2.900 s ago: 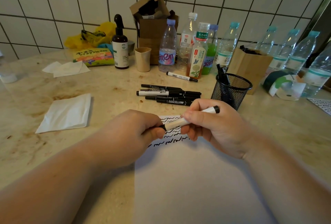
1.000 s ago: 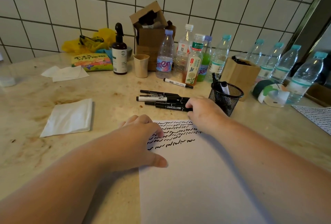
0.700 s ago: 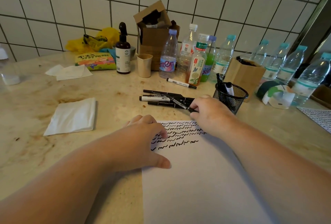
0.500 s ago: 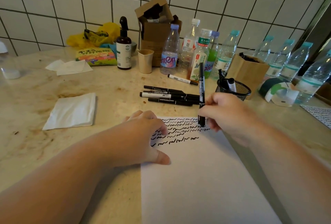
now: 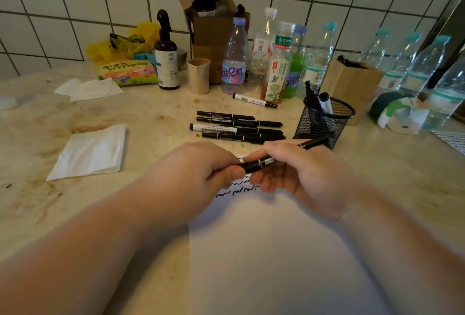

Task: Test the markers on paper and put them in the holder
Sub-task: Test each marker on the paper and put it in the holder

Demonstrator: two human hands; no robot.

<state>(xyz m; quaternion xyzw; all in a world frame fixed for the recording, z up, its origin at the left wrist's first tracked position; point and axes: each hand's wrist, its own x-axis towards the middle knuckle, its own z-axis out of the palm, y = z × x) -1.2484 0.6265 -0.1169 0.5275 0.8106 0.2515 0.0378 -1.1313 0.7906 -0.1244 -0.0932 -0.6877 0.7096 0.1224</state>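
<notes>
Both hands hold one slim black marker (image 5: 261, 163) level above the white paper (image 5: 271, 251). My left hand (image 5: 201, 176) pinches its left end, my right hand (image 5: 299, 173) grips its middle, and its far end pokes out toward the black mesh holder (image 5: 324, 123). Black squiggles (image 5: 239, 189) show on the paper under my fingers. Two markers stand in the holder. Several black markers (image 5: 239, 127) lie in a row behind my hands, and a white marker (image 5: 254, 100) lies further back.
Plastic bottles (image 5: 279, 63) line the tiled wall, with a brown spray bottle (image 5: 165, 55), a paper cup (image 5: 198, 75) and cardboard boxes (image 5: 214, 28). A folded white tissue (image 5: 90, 151) lies at left. A tape roll (image 5: 397, 116) sits at right.
My right hand picked a black marker from the row and turned it level. My left hand lifted off the paper and took hold of the marker's left end.
</notes>
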